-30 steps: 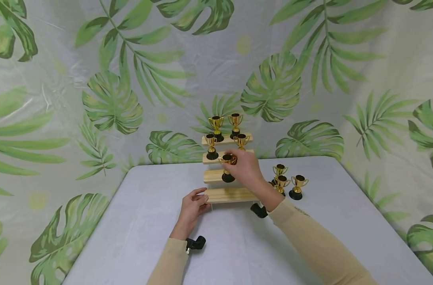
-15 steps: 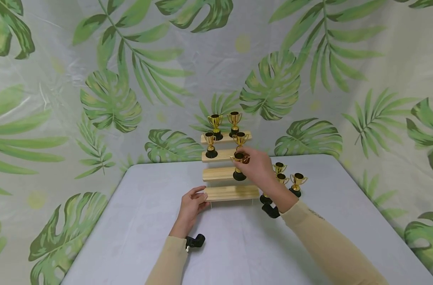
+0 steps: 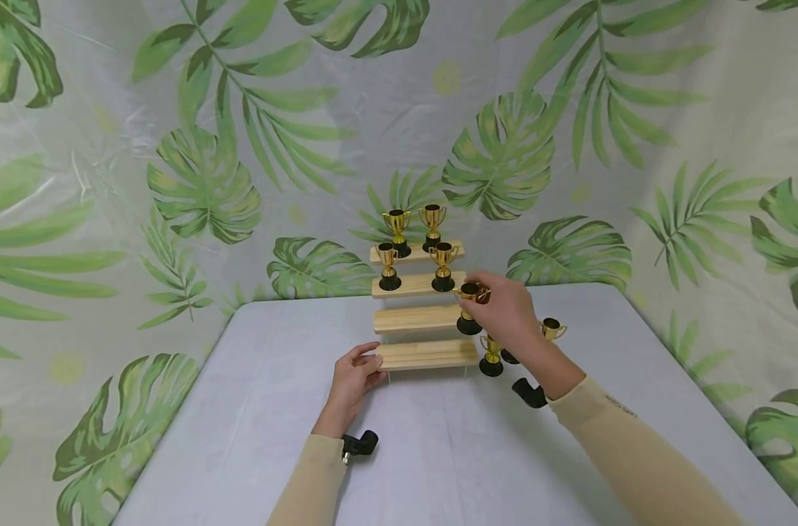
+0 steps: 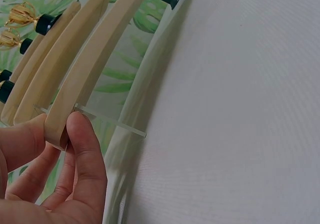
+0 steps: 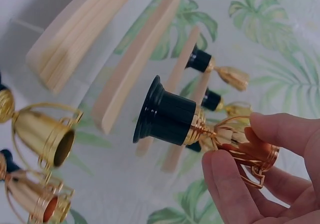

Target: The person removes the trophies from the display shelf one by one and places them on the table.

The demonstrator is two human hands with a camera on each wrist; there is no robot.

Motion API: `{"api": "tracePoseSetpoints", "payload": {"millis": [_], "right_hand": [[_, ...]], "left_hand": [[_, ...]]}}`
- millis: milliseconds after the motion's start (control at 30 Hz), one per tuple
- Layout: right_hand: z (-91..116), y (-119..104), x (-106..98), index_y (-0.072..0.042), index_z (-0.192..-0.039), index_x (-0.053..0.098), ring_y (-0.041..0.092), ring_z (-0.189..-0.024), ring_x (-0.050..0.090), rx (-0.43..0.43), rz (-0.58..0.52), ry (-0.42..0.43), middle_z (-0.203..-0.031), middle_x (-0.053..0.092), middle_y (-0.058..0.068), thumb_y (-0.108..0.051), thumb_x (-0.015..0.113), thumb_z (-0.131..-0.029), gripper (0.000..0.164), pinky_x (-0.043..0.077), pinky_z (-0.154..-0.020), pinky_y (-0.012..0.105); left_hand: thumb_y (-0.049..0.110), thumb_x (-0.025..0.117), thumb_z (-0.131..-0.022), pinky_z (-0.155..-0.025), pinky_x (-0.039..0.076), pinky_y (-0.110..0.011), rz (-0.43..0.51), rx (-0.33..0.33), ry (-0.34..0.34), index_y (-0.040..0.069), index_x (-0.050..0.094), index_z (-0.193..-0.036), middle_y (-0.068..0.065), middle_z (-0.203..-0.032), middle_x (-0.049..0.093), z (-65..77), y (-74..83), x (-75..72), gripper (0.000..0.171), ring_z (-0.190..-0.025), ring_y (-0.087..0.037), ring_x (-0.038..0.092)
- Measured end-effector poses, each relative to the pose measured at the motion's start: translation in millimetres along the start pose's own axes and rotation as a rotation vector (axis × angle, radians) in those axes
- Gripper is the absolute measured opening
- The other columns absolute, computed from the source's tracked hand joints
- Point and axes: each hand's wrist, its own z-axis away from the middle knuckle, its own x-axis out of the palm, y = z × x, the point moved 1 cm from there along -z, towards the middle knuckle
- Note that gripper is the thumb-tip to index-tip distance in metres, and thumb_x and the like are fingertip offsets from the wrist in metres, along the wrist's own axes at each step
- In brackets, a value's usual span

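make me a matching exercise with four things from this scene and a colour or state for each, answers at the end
1. left hand
2. right hand
3. right sleeve
4. trophy bases

A. black
B. holding a gold trophy
C. beige
D. gripping the lowest shelf at its left end

Pairs: 1-D, 2-B, 3-C, 4-A

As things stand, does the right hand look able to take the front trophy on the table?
Probably not yet: the right hand holds another trophy. Once that is set down, it likely could: the front trophy seems close by, with nothing visible in front of it.
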Motion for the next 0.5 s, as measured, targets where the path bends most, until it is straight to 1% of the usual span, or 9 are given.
{"api": "tracePoseSetpoints", "payload": {"millis": [167, 267, 400, 500], "right_hand": [[5, 11, -12, -0.017, -0.12, 0.07, 0.022, -0.074, 0.066, -0.003, 0.03, 0.02, -0.096, 0.072, 0.007, -0.029, 0.078, -0.089, 0.034, 0.055, -0.059, 0.039], [10, 19, -17, -0.018, -0.119, 0.07, 0.02, -0.074, 0.065, 0.006, 0.033, 0.024, -0.095, 0.071, 0.005, -0.029, 0.078, -0.09, 0.033, 0.054, -0.058, 0.037], [18, 30, -22, -0.015, -0.121, 0.07, 0.02, -0.074, 0.064, 0.018, 0.024, 0.034, -0.095, 0.071, 0.006, -0.028, 0.078, -0.089, 0.035, 0.053, -0.057, 0.035], [24, 35, -26, -0.014, -0.122, 0.069, 0.022, -0.075, 0.065, 0.029, 0.033, 0.038, -0.093, 0.071, 0.007, -0.026, 0.078, -0.089, 0.036, 0.053, -0.057, 0.036]], "left_hand": [[0.006, 0.071, -0.094, -0.075, 0.06, -0.029, -0.005, -0.001, 0.0, 0.003, 0.061, -0.135, -0.017, -0.108, 0.064, 0.9, 1.6, 0.8, 0.042, -0.087, -0.021, 0.068], [0.006, 0.069, -0.095, -0.077, 0.06, -0.031, -0.012, -0.013, -0.014, 0.002, 0.06, -0.136, -0.018, -0.11, 0.063, 2.5, 5.1, 1.2, 0.042, -0.088, -0.02, 0.067], [0.006, 0.069, -0.096, -0.078, 0.06, -0.032, -0.011, -0.023, -0.019, 0.002, 0.059, -0.137, -0.019, -0.112, 0.063, 2.0, 4.9, 0.4, 0.043, -0.088, -0.02, 0.067], [0.006, 0.07, -0.095, -0.077, 0.06, -0.03, -0.008, -0.012, -0.012, 0.003, 0.061, -0.136, -0.018, -0.111, 0.064, 0.7, 1.4, -0.4, 0.042, -0.088, -0.02, 0.068]]}}
